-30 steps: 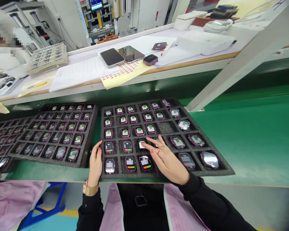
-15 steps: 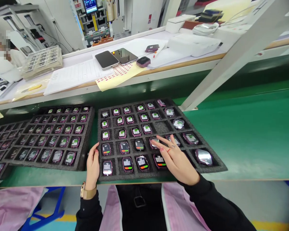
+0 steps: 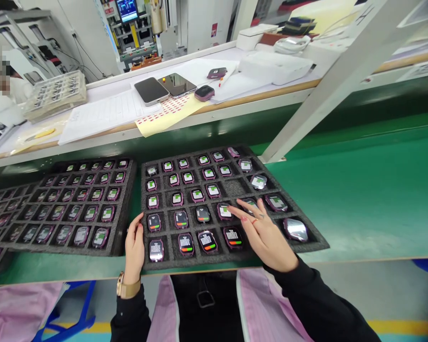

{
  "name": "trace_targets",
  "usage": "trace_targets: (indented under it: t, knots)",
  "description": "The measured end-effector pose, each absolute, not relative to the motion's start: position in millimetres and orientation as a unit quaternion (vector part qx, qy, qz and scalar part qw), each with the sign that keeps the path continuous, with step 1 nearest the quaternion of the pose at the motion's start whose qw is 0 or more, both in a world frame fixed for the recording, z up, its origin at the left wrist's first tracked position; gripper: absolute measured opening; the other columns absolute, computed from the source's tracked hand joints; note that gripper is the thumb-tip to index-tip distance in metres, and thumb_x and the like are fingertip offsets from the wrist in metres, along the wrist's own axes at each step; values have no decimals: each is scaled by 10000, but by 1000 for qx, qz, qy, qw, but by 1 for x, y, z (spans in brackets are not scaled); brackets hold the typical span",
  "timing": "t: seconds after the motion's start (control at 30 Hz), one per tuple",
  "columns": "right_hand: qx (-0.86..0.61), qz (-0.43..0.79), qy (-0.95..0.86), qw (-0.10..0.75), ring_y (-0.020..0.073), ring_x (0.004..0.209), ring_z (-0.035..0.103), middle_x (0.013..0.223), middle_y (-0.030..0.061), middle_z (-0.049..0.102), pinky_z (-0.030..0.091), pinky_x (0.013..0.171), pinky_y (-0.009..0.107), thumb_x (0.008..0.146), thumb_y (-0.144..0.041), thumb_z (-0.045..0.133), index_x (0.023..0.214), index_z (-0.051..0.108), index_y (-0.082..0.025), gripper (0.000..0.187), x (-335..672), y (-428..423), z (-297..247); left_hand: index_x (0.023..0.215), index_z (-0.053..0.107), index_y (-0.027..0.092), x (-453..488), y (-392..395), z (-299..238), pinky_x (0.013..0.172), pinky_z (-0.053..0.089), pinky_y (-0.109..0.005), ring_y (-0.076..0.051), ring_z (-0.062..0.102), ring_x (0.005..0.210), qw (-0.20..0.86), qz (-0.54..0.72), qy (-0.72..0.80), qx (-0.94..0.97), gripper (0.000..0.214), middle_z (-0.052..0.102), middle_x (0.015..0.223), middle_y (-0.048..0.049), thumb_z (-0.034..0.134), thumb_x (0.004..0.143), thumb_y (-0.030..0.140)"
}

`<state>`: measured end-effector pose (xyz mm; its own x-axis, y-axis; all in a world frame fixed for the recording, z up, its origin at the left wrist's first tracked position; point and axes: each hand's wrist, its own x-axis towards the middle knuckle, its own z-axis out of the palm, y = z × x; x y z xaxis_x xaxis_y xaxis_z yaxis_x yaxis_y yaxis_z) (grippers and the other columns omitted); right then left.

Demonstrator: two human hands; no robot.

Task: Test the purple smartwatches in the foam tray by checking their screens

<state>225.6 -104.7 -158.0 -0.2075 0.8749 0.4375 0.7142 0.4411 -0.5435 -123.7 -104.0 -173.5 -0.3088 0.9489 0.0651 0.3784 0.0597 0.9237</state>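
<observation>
In front of me a dark grey foam tray (image 3: 166, 241) holds rows of purple-rimmed smartwatches, most with lit screens. Several show white and green pages, while those nearer me show red, orange and green blocks. My right hand (image 3: 267, 235) is over the tray's right half with its fingers spread. Its index fingertip is at the screen of a smartwatch (image 3: 224, 211) in the second row from the front; contact is hard to make out. Along the tray's left edge rests my left hand (image 3: 134, 242), fingers stretched out and grasping nothing.
Left of my tray stands a second foam tray (image 3: 123, 232) of smartwatches, with another beyond it. A slanted white post (image 3: 317, 97) rises behind the right corner. The raised shelf bears phones (image 3: 151, 90), papers and two loose watches. A person sits at far left.
The view has shifted slightly. My right fingers have drawn a little right off the second-row watch, whose screen now shows more fully with white and green. My left hand stays at the tray edge.
</observation>
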Motion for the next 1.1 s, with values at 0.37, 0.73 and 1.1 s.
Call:
trace_targets:
  t: [0.37,0.73,1.1]
  knots:
    - [-580,73,-726,363,327,1286,567,1227,85,709,189,1189,734,1097,-324,293,1241,681,-163,445,266,-110,-162,1255,654,212,-123,-102,-171,1161,389,-418,-257,551,1310,298,466,665,502,385,632,1373,-83,495,963,407]
    - [-603,62,-701,375,312,1298,561,1228,100,707,180,1211,697,1086,-324,289,1245,696,-163,466,269,-113,-170,1255,651,211,-122,-103,-170,1170,385,-411,-249,552,1309,293,463,668,504,378,626,1381,-83,493,968,400]
    - [-679,1,-615,401,338,1286,566,1192,131,716,138,1227,656,1070,-295,269,1251,687,-165,474,288,-112,-172,1245,658,218,-123,-102,-169,1151,408,-410,-257,554,1299,291,457,673,504,382,619,1383,-87,499,964,423]
